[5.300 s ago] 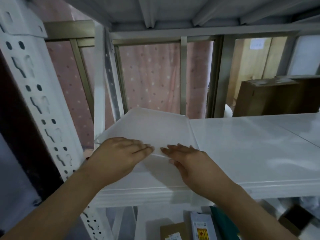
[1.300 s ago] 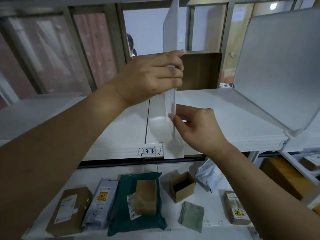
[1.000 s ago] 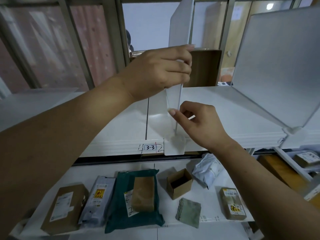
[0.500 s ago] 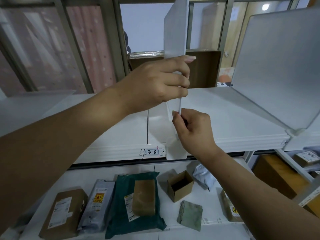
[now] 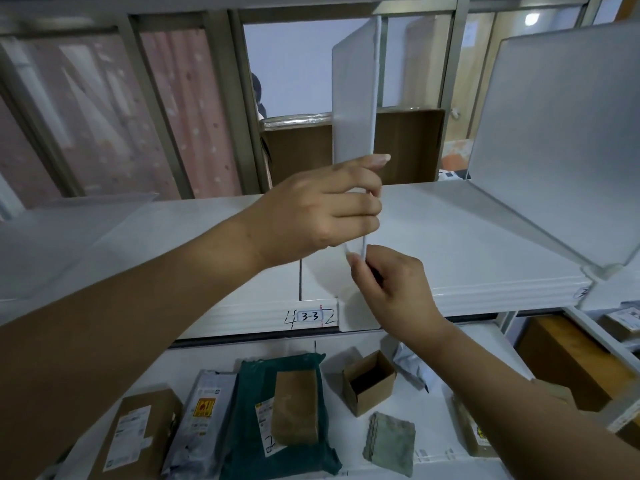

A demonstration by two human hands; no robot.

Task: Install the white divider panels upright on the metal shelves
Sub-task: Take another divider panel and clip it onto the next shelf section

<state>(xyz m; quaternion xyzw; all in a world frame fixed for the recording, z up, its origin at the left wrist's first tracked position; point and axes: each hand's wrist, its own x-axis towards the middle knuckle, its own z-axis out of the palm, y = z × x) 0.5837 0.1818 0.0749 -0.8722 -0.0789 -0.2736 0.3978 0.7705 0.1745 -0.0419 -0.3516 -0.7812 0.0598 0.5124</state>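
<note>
Together our hands keep a white divider panel (image 5: 353, 98) upright on the metal shelf (image 5: 467, 244), just right of the "3-3" label (image 5: 310, 317): left hand (image 5: 318, 213) closed around its front edge, right hand (image 5: 391, 285) pinching it below.

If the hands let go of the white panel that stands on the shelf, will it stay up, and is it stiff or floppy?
The white panel looks fairly stiff: it rises straight above the left hand without bending. It seems light, since the right hand only pinches its front edge. Being thin and tall, it may tip sideways unless its foot grips the shelf lip.
</note>
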